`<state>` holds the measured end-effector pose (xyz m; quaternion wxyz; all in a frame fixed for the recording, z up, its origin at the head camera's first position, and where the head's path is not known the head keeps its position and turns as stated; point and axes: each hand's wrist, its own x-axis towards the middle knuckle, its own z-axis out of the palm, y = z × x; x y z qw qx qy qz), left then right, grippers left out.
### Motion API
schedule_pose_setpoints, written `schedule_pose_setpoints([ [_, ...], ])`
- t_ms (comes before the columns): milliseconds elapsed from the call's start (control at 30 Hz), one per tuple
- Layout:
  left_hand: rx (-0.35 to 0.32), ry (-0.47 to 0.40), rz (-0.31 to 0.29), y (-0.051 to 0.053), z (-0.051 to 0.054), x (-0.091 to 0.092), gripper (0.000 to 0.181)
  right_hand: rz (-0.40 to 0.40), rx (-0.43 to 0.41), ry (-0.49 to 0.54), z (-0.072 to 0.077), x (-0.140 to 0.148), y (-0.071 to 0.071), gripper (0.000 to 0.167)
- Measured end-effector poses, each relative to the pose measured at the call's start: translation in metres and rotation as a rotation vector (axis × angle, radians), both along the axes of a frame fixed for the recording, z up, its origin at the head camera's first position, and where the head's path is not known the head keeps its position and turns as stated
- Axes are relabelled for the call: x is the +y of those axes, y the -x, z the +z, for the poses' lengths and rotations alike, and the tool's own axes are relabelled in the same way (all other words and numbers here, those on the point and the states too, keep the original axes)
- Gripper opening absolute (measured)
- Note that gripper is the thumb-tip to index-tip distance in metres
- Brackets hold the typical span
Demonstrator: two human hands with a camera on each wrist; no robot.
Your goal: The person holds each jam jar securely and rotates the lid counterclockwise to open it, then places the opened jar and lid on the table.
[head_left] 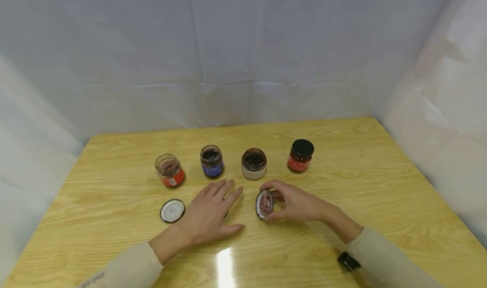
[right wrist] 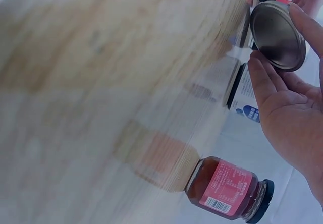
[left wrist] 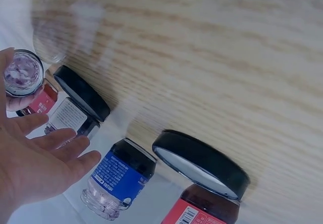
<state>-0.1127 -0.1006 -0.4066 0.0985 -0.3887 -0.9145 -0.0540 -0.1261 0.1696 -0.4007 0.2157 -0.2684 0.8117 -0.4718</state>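
Observation:
My right hand (head_left: 291,201) pinches a jar lid (head_left: 265,204) between thumb and fingers, tilted up on edge. Its jam-smeared inside faces left in the head view; the right wrist view shows its dark outer face (right wrist: 277,35). My left hand (head_left: 209,214) hovers palm down with fingers spread, gripping nothing. A second lid (left wrist: 83,93) lies near it, mostly hidden under that hand in the head view. Left of the hand, another lid (head_left: 173,211) lies with its white inside up. Nearest beyond the hands are an open blue-labelled jar (head_left: 212,163) and an open white-labelled jar (head_left: 254,164).
At the left stands an open jar with a red label (head_left: 170,171). A red-labelled jar with a black lid on (head_left: 301,157) stands at the right. A small black object (head_left: 348,261) is beside the right sleeve. White sheeting (head_left: 228,59) hangs behind the wooden table (head_left: 365,186).

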Motion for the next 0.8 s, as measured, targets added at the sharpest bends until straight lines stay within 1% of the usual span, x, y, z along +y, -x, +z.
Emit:
schedule_pose_setpoints([
  [33, -0.002, 0.003, 0.001, -0.0003, -0.0003, -0.0003, 0.082, 0.003, 0.016, -0.015, 0.0005, -0.0004, -0.0001, 0.072],
  [200, -0.011, 0.008, 0.006, -0.0017, -0.0017, -0.0018, 0.082, 0.006, 0.158, -0.155, 0.0041, -0.0022, -0.0003, 0.073],
  [267, -0.014, 0.009, 0.007, -0.0023, -0.0019, -0.0025, 0.082, 0.004, 0.197, -0.201, 0.0045, -0.0026, -0.0001, 0.074],
  [433, -0.031, 0.011, 0.014, -0.0032, -0.0028, -0.0032, 0.082, 0.007, 0.223, -0.261, 0.0017, -0.0041, 0.0015, 0.073],
  [600, -0.054, 0.019, 0.022, -0.0034, -0.0035, -0.0029, 0.083, 0.015, 0.277, -0.314, -0.0003, -0.0061, 0.0017, 0.070],
  [800, -0.066, 0.030, 0.027, -0.0033, -0.0041, -0.0034, 0.083, 0.025, 0.328, -0.334, -0.0002, -0.0091, 0.0027, 0.067],
])
